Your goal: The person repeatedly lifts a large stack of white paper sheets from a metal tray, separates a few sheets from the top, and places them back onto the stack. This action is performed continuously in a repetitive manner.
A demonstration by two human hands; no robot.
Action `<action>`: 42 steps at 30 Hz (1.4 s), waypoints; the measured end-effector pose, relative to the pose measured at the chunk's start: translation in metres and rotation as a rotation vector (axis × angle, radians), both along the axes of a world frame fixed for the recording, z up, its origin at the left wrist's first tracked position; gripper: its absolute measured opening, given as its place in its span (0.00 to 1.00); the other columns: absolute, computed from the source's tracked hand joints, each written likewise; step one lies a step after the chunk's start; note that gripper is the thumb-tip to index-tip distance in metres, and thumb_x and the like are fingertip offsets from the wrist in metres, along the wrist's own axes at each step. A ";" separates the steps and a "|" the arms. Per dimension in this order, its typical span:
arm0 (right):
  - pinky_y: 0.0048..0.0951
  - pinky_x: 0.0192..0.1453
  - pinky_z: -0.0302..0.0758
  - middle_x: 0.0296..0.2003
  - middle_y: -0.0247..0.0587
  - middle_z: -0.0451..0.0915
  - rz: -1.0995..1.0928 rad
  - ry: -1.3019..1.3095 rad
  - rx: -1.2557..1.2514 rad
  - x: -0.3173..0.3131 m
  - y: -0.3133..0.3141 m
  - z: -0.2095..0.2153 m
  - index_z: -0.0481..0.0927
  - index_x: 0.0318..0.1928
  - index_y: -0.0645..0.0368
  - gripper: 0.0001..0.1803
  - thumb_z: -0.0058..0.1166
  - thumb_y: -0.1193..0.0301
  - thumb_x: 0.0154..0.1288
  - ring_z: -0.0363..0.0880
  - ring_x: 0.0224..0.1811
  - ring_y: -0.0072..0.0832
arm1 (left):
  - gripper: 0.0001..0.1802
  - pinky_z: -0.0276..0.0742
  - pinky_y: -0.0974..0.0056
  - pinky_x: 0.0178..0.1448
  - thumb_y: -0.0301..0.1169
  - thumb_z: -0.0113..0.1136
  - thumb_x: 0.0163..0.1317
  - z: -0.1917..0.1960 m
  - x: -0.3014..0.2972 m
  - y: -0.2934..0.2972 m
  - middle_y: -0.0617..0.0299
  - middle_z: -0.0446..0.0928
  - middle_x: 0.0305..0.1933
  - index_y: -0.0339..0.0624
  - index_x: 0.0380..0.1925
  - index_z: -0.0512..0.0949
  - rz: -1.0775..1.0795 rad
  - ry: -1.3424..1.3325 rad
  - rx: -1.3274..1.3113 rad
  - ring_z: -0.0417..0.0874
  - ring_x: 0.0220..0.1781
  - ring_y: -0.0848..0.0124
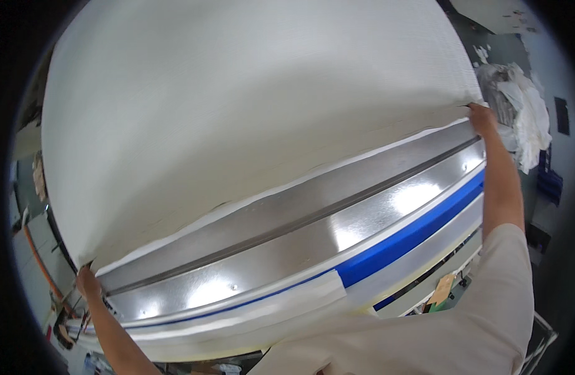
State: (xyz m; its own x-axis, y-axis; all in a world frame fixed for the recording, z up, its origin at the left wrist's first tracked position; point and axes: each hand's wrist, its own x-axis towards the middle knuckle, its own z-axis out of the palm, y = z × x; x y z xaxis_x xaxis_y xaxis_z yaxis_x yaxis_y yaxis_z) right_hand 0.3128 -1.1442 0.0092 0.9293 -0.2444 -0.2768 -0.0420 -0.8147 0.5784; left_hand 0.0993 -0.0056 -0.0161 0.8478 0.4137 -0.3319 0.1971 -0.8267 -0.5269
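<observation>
A broad sheet of white fabric (256,87) spreads over the far side, its loose, slightly frayed near edge running slantwise above a metal strip. My arms are stretched wide apart. At the left end, my left hand (88,283) is closed on the near corner of the fabric. Farther off at the right end, my right hand (483,120) pinches the other corner. The fingertips of both hands are partly hidden by the cloth. Between the hands lies a long shiny metal plate (287,253) with a dark lengthwise groove.
Along the plate's near side run a blue band (412,231) and a pale strip of cloth (281,306). Crumpled white cloth and clear plastic (522,112) lie at the right. An orange hose or cord (40,256) hangs at the left. A brown tag (442,289) shows below the right arm.
</observation>
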 end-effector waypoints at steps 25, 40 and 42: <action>0.42 0.50 0.73 0.38 0.46 0.81 0.183 0.513 0.026 -0.182 -0.069 0.098 0.82 0.42 0.51 0.14 0.50 0.73 0.54 0.78 0.43 0.45 | 0.15 0.77 0.56 0.51 0.27 0.54 0.53 0.083 -0.206 -0.090 0.59 0.80 0.45 0.49 0.41 0.82 -0.124 0.753 -0.008 0.81 0.48 0.61; 0.44 0.50 0.71 0.37 0.46 0.78 0.138 0.677 -0.012 -0.233 -0.126 0.051 0.80 0.37 0.58 0.10 0.47 0.77 0.55 0.75 0.45 0.45 | 0.10 0.79 0.58 0.46 0.28 0.56 0.52 0.033 -0.209 -0.125 0.57 0.82 0.42 0.46 0.33 0.84 0.036 1.009 -0.039 0.82 0.47 0.60; 0.44 0.49 0.71 0.36 0.46 0.78 0.153 0.641 0.010 -0.237 -0.129 0.053 0.80 0.37 0.58 0.11 0.47 0.77 0.53 0.75 0.45 0.46 | 0.10 0.79 0.57 0.46 0.27 0.56 0.52 0.033 -0.205 -0.126 0.55 0.82 0.42 0.43 0.33 0.84 0.042 1.017 -0.053 0.82 0.47 0.59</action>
